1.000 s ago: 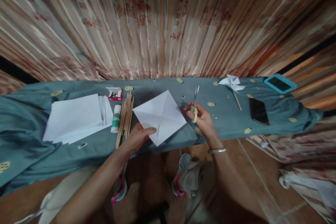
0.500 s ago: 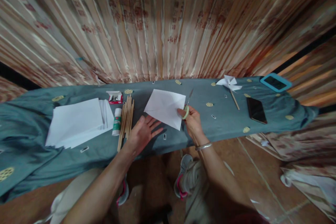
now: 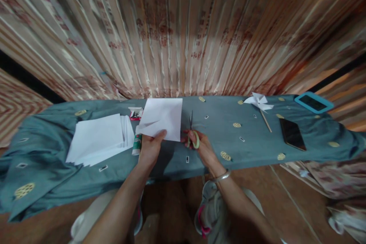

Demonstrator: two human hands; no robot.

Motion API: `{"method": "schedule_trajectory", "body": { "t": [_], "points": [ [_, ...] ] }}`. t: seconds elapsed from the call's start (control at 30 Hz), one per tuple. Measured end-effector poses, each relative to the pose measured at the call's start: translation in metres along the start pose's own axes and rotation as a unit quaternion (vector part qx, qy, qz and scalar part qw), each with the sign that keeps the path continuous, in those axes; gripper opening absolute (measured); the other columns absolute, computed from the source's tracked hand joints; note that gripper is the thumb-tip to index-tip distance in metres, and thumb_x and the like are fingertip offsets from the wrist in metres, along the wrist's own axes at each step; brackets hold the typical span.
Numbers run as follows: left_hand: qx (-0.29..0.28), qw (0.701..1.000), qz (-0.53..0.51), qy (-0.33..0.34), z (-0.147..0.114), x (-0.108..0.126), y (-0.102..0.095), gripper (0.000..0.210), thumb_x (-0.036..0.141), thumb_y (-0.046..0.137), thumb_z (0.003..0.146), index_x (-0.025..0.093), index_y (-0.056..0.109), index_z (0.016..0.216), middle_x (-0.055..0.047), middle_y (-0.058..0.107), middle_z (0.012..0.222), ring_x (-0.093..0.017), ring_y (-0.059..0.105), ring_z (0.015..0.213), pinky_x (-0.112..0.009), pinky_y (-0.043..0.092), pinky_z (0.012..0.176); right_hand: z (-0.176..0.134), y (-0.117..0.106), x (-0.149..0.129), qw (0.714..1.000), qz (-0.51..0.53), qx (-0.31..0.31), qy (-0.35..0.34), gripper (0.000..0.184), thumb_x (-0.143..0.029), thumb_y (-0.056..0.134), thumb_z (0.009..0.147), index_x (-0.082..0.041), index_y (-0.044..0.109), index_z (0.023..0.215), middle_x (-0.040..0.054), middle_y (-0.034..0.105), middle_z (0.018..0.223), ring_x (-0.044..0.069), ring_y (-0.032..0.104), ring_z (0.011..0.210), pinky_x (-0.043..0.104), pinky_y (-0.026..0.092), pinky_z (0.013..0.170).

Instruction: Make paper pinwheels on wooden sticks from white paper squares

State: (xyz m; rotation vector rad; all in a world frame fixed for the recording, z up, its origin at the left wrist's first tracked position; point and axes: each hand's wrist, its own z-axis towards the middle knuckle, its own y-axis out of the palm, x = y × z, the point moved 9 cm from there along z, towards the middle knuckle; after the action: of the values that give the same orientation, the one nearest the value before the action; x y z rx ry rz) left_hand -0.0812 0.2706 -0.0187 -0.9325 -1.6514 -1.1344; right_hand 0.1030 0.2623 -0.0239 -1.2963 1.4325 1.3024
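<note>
My left hand (image 3: pixel 151 146) grips a square sheet of white paper (image 3: pixel 164 116) by its lower edge, thumb on top and fingers beneath. A slit or crease runs in from the sheet's left corner. In my right hand (image 3: pixel 201 146) is a pair of scissors (image 3: pixel 193 133) with light green handles, its blades pointing away from me and slightly parted. The scissors stand just right of the paper, apart from it. The sheet hides most of the wooden sticks and part of a green and white glue stick (image 3: pixel 137 145).
A stack of white paper (image 3: pixel 98 135) lies on the left of the cloth-covered table (image 3: pixel 211 137). Behind the glue stick sits a small red and white box (image 3: pixel 135 113). To the right are a paper pinwheel (image 3: pixel 259 101), a black phone (image 3: pixel 292 133) and a blue-framed device (image 3: pixel 313 102).
My left hand has gone from open under the paper to gripping it. The sheet has moved left and turned, leaving my right hand, which keeps the scissors.
</note>
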Motion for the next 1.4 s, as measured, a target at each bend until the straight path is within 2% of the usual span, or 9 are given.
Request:
{"method": "schedule_trajectory", "body": {
  "t": [0.17, 0.3, 0.5, 0.63, 0.77, 0.9, 1.03, 1.27, 1.4],
  "points": [
    [0.062, 0.997, 0.026, 0.03, 0.005, 0.021, -0.018, 0.022, 0.027, 0.082, 0.053, 0.018, 0.067, 0.065, -0.004, 0.071, 0.069, -0.026, 0.068, 0.086, -0.033, 0.054, 0.073, -0.028, 0.023, 0.013, 0.987, -0.068, -0.14, 0.036, 0.052, -0.063, 0.065, 0.074, -0.018, 0.063, 0.1, 0.0035, 0.069, 0.078, 0.012, 0.058, 0.065, 0.024, 0.042, 0.057],
    [0.07, 0.996, 0.034, 0.033, 0.004, 0.025, -0.019, 0.02, 0.027, 0.082, 0.053, 0.018, 0.067, 0.063, -0.005, 0.071, 0.069, -0.026, 0.068, 0.083, -0.033, 0.055, 0.073, -0.04, 0.027, 0.023, 0.974, -0.1, -0.19, 0.071, 0.053, -0.061, 0.071, 0.069, -0.018, 0.064, 0.098, 0.002, 0.068, 0.078, 0.011, 0.058, 0.066, 0.024, 0.044, 0.061],
    [0.058, 0.997, 0.034, 0.041, 0.0, 0.025, -0.013, 0.018, 0.023, 0.08, 0.052, 0.018, 0.067, 0.064, -0.005, 0.069, 0.063, -0.03, 0.067, 0.089, -0.034, 0.055, 0.071, -0.041, 0.027, 0.026, 0.969, -0.108, -0.205, 0.085, 0.053, -0.062, 0.07, 0.069, -0.017, 0.066, 0.096, 0.0028, 0.069, 0.076, 0.012, 0.059, 0.064, 0.024, 0.046, 0.06],
    [0.041, 0.997, 0.054, 0.041, -0.002, 0.024, -0.005, 0.019, 0.024, 0.079, 0.052, 0.017, 0.066, 0.063, -0.005, 0.069, 0.066, -0.028, 0.067, 0.084, -0.034, 0.055, 0.07, -0.04, 0.028, 0.023, 0.97, -0.107, -0.205, 0.081, 0.054, -0.063, 0.07, 0.068, -0.016, 0.067, 0.095, 0.0024, 0.068, 0.073, 0.012, 0.058, 0.062, 0.024, 0.046, 0.057],
    [0.032, 0.997, 0.044, 0.06, -0.001, 0.025, -0.001, 0.031, 0.023, 0.078, 0.052, 0.016, 0.07, 0.081, -0.003, 0.071, 0.073, -0.023, 0.067, 0.078, -0.031, 0.054, 0.07, -0.04, 0.027, 0.023, 0.97, -0.111, -0.201, 0.084, 0.053, -0.064, 0.069, 0.069, -0.016, 0.067, 0.093, 0.0024, 0.068, 0.072, 0.011, 0.057, 0.06, 0.022, 0.044, 0.054],
    [0.033, 0.996, 0.047, 0.064, 0.0, 0.022, -0.002, 0.044, 0.024, 0.08, 0.051, 0.015, 0.069, 0.093, -0.003, 0.071, 0.073, -0.023, 0.067, 0.077, -0.031, 0.054, 0.07, -0.039, 0.027, 0.024, 0.97, -0.11, -0.198, 0.086, 0.054, -0.064, 0.069, 0.069, -0.016, 0.068, 0.092, 0.0022, 0.068, 0.071, 0.011, 0.056, 0.059, 0.022, 0.042, 0.053],
    [0.032, 0.995, 0.07, 0.064, -0.001, 0.021, -0.003, 0.043, 0.026, 0.08, 0.052, 0.015, 0.069, 0.093, -0.004, 0.07, 0.072, -0.024, 0.067, 0.083, -0.031, 0.053, 0.073, -0.039, 0.029, 0.024, 0.97, -0.109, -0.197, 0.09, 0.056, -0.066, 0.069, 0.066, -0.016, 0.068, 0.091, 0.002, 0.067, 0.07, 0.01, 0.055, 0.058, 0.021, 0.041, 0.052],
    [0.02, 0.995, 0.063, 0.081, -0.001, 0.024, -0.001, 0.047, 0.022, 0.08, 0.052, 0.014, 0.068, 0.097, -0.002, 0.07, 0.073, -0.02, 0.065, 0.073, -0.029, 0.051, 0.069, -0.039, 0.029, 0.025, 0.97, -0.111, -0.197, 0.093, 0.056, -0.066, 0.068, 0.068, -0.016, 0.068, 0.093, 0.0026, 0.068, 0.072, 0.011, 0.056, 0.06, 0.022, 0.042, 0.054],
    [0.023, 0.993, 0.076, 0.089, 0.001, 0.023, -0.004, 0.047, 0.025, 0.078, 0.053, 0.014, 0.068, 0.098, -0.003, 0.071, 0.077, -0.021, 0.065, 0.074, -0.031, 0.052, 0.071, -0.039, 0.029, 0.026, 0.968, -0.116, -0.2, 0.095, 0.058, -0.067, 0.069, 0.066, -0.015, 0.067, 0.093, 0.0031, 0.067, 0.074, 0.011, 0.056, 0.061, 0.022, 0.043, 0.055]
  ]
}}
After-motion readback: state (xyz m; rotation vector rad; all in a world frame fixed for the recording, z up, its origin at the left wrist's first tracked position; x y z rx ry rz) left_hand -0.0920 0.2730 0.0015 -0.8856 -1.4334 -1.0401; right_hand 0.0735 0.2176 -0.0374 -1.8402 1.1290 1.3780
